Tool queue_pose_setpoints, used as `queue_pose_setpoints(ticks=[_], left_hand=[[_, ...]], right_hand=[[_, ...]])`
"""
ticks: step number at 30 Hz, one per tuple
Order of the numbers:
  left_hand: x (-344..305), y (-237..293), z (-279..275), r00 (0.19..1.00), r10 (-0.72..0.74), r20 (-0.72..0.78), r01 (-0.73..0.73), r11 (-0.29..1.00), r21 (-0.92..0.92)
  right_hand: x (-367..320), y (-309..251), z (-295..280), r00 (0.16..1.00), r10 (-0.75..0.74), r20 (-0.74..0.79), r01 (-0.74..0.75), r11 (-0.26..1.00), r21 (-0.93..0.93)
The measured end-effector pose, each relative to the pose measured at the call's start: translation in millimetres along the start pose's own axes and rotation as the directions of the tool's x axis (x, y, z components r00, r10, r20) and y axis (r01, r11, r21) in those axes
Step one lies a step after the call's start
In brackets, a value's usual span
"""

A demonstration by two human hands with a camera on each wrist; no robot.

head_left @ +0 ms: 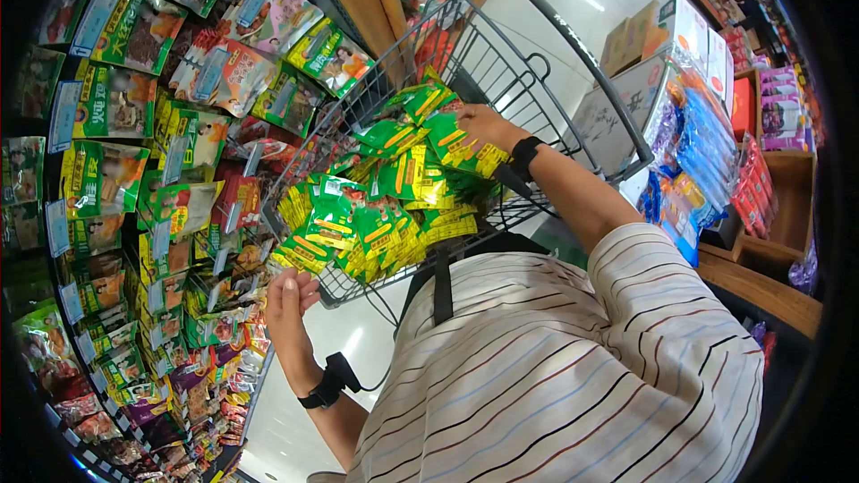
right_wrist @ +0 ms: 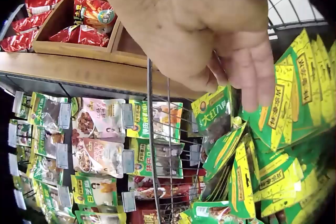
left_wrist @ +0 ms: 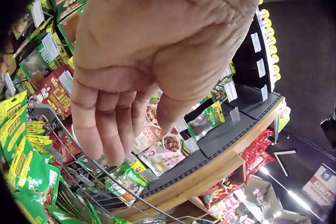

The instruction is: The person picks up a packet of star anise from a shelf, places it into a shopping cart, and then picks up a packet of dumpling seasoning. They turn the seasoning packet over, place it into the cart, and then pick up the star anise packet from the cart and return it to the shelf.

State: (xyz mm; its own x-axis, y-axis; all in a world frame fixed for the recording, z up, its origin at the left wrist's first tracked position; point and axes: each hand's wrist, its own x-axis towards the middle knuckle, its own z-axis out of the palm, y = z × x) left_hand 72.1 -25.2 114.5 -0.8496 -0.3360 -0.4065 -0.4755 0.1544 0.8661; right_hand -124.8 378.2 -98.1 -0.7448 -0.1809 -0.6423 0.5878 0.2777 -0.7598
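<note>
Green and yellow spice packets (head_left: 394, 174) lie heaped in a grey wire shopping cart (head_left: 528, 72). The right hand (head_left: 488, 130) rests on packets at the heap's upper right; in the right wrist view its fingers (right_wrist: 254, 77) touch a green packet (right_wrist: 283, 103), and whether they grip it is hidden. Palm up, the left hand (head_left: 291, 304) is beside the cart's lower left corner, near the packets there. The left wrist view shows this hand (left_wrist: 152, 61) with loosely bent fingers and nothing in them, above the cart's rim (left_wrist: 110, 176).
Shelves of hanging packets (head_left: 107, 179) with price tags line the left side, close to the cart. Cardboard boxes (head_left: 626, 94), blue bagged goods (head_left: 702, 156) and a wooden display (head_left: 761, 291) stand at the right. Red snack bags (right_wrist: 92, 14) sit in a wooden bin.
</note>
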Motion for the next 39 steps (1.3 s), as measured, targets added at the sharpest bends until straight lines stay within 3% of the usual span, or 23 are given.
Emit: queue_pose_setpoints(ticks=[8,17,28,31,32,34,35,36,39], left_hand=[[-10.2,2.3,8.5,0.999,-0.041,-0.033,0.041,0.999,0.006],[-17.9,4.9,14.8,0.992,-0.085,-0.097,0.083,0.996,-0.018],[-47.9,2.8,28.2,0.96,-0.194,-0.203,0.187,0.981,-0.053],[-51.3,1.5,32.0,0.963,-0.181,-0.201,0.175,0.984,-0.044],[-51.7,0.7,32.1,0.963,-0.183,-0.2,0.178,0.983,-0.042],[-51.3,-1.9,32.9,0.964,-0.188,-0.189,0.184,0.982,-0.042],[-50.7,-2.0,34.2,0.967,-0.185,-0.177,0.179,0.983,-0.045],[-49.1,-1.9,35.6,0.97,-0.179,-0.165,0.173,0.984,-0.049],[-39.6,-5.0,31.8,0.987,-0.131,-0.089,0.126,0.99,-0.061]], right_hand=[[49.7,-25.6,1.6,1.0,0.0,0.007,0.001,0.996,-0.094],[96.9,-56.0,24.6,0.999,-0.001,0.054,0.002,1.0,-0.023],[117.4,-75.3,36.6,0.969,0.157,0.189,-0.15,0.987,-0.052],[163.5,-38.4,39.6,0.962,0.141,0.232,-0.155,0.987,0.044],[160.3,-39.1,45.5,0.985,0.139,0.1,-0.15,0.983,0.108],[170.6,-31.3,47.6,0.997,-0.001,0.072,0.002,1.0,-0.01],[172.9,-25.2,51.3,0.974,-0.227,-0.017,0.221,0.963,-0.156],[170.1,-23.7,55.2,0.892,-0.439,-0.104,0.382,0.859,-0.341],[117.0,-70.1,50.5,0.775,-0.624,-0.099,0.505,0.706,-0.497]])
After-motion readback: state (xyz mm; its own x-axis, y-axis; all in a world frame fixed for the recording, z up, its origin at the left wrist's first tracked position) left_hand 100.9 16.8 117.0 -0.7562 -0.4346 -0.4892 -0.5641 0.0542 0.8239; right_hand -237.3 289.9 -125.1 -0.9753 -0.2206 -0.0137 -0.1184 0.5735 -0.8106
